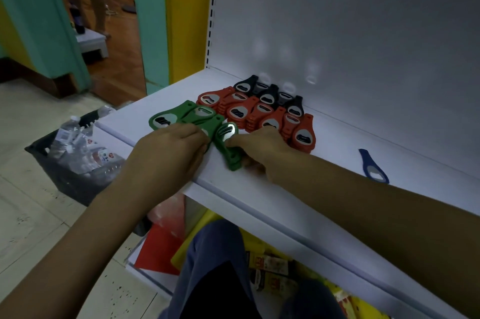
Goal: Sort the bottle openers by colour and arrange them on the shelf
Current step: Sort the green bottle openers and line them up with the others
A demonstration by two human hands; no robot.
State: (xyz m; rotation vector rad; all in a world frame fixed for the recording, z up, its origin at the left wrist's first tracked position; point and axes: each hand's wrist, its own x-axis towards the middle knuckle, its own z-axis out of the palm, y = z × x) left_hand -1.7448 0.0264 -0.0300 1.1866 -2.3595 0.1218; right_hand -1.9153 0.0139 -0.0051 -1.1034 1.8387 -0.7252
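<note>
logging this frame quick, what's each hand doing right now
Left hand: resting on the flat green bottle openers; grip cannot be told.
Right hand: closed, pinching the green opener stack.

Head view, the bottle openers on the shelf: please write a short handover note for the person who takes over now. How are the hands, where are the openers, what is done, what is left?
Left hand: rests on the green openers; its fingertips are hidden, so the grip is unclear.
Right hand: seems to pinch the nearest green stack, by the front edge of the shelf.
Done: black openers grouped at the back, red openers stacked in front of them.
Left: line up the green group beside the red; the single blue opener lies apart on the right, not yet arranged.
</note>
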